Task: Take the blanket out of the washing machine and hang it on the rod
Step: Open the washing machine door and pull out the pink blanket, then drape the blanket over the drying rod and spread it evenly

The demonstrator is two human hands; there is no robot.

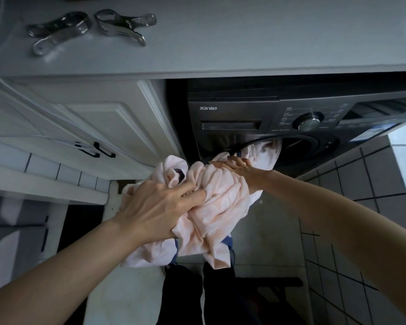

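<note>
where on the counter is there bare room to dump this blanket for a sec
The countertop is bare right of the two metal clips, above the washing machine. The left end is crowded by those clips.

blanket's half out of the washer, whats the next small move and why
Probably keep drawing the blanket back from the washing machine: its far end is still in the drum opening, and the left hand and right hand both grip the bunched cloth.
</note>
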